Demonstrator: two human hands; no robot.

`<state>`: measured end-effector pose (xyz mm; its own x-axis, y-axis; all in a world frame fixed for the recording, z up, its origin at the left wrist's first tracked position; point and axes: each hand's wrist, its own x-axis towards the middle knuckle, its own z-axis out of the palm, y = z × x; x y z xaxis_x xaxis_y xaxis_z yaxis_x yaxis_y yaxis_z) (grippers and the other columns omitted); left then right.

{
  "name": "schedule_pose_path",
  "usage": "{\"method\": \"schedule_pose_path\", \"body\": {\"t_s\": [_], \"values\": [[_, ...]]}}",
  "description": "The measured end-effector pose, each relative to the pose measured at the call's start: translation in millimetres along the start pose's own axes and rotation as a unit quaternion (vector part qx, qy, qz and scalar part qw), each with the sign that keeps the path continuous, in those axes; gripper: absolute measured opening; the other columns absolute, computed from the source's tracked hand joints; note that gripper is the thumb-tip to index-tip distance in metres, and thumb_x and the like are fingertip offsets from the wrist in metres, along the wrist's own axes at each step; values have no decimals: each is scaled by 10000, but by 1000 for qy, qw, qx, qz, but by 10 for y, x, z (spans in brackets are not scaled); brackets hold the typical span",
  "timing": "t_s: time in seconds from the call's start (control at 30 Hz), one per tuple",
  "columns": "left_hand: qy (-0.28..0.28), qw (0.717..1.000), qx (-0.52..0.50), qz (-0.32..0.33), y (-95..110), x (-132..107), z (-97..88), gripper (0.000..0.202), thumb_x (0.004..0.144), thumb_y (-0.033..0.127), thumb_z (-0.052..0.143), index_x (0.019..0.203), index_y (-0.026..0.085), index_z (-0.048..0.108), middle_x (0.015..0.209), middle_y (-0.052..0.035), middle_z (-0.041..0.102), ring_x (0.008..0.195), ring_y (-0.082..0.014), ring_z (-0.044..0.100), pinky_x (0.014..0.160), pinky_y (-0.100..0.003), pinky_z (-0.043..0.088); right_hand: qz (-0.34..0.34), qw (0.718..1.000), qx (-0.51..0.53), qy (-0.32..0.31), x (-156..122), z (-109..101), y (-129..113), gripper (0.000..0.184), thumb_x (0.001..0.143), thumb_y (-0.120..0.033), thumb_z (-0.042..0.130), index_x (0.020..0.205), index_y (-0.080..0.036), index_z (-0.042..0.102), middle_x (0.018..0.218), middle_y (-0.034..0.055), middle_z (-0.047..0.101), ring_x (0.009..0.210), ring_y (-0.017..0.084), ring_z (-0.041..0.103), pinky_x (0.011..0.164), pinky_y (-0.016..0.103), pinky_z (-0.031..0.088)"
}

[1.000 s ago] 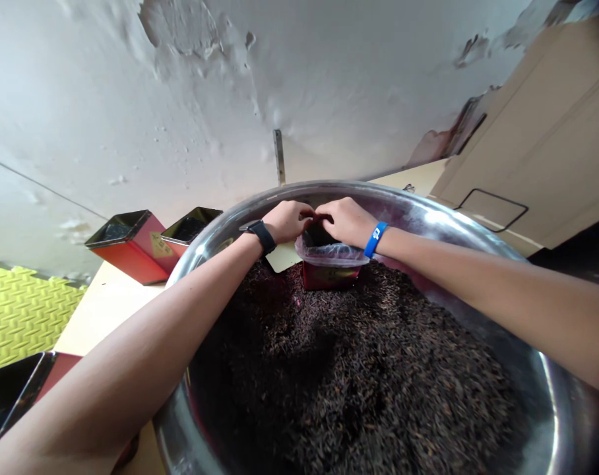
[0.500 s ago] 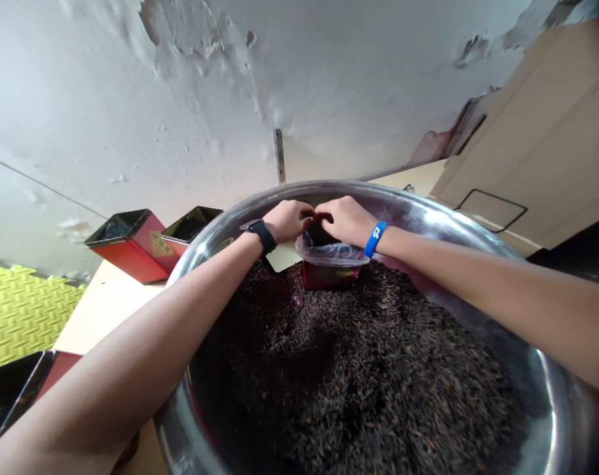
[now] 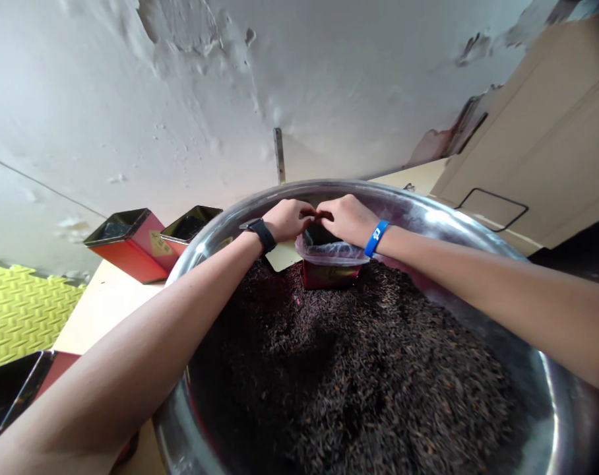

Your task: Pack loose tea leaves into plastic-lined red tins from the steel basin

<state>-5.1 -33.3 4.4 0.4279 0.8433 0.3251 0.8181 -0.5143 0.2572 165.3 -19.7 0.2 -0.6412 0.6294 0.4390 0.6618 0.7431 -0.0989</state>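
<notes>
A red tin [image 3: 330, 276] stands upright in dark loose tea leaves [image 3: 378, 356], inside a large round metal basin [image 3: 195, 257]. A clear plastic bag [image 3: 332, 252] lines the tin, its edge folded over the rim. My left hand [image 3: 288, 220], with a black watch at the wrist, and my right hand [image 3: 347, 219], with a blue wristband, meet over the tin's far side. The fingers of both are closed in a pinch at the bag's far edge, though my hands partly cover what they grip. A pale flat piece [image 3: 282, 257] lies left of the tin.
Two open red tins [image 3: 131, 257] stand left of the basin on a pale table [image 3: 99, 300]. Another open tin [image 3: 57, 369] is at the lower left. A yellow foam mat [image 3: 22, 316] lies beyond. Behind is a peeling wall [image 3: 181, 119], with a cardboard box [image 3: 541, 132] at the right.
Both hands remain almost in the same place over the tin, with only a very slight shift of the fingers. The tin and tea leaves have not visibly moved.
</notes>
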Motion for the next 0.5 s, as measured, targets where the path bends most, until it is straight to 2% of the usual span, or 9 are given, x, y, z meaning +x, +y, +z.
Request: {"method": "schedule_pose_path", "body": {"t_s": [0.33, 0.4, 0.5], "values": [[2, 1000, -9, 3, 35, -8, -23, 271, 770, 282, 466, 928, 166, 653, 886, -44, 663, 753, -141, 565, 668, -232, 406, 12, 998, -58, 17, -10, -56, -22, 248, 794, -357, 469, 756, -173, 631, 784, 59, 624, 723, 180, 553, 619, 295, 364], [-6, 1000, 7, 9, 28, -10, -39, 273, 778, 275, 458, 917, 142, 652, 869, -49, 662, 730, -140, 553, 660, -237, 406, -4, 999, -27, 44, -38, -113, -151, 279, 823, -341, 431, 750, -152, 624, 796, 70, 610, 746, 175, 542, 665, 300, 375], [-31, 999, 28, 23, 11, -11, -54, 253, 760, 234, 484, 907, 106, 646, 884, -61, 660, 741, -142, 537, 679, -236, 410, -78, 991, 84, 74, -167, -167, -503, 297, 871, -245, 337, 829, -124, 605, 842, 74, 600, 805, 150, 528, 760, 283, 383]]}}
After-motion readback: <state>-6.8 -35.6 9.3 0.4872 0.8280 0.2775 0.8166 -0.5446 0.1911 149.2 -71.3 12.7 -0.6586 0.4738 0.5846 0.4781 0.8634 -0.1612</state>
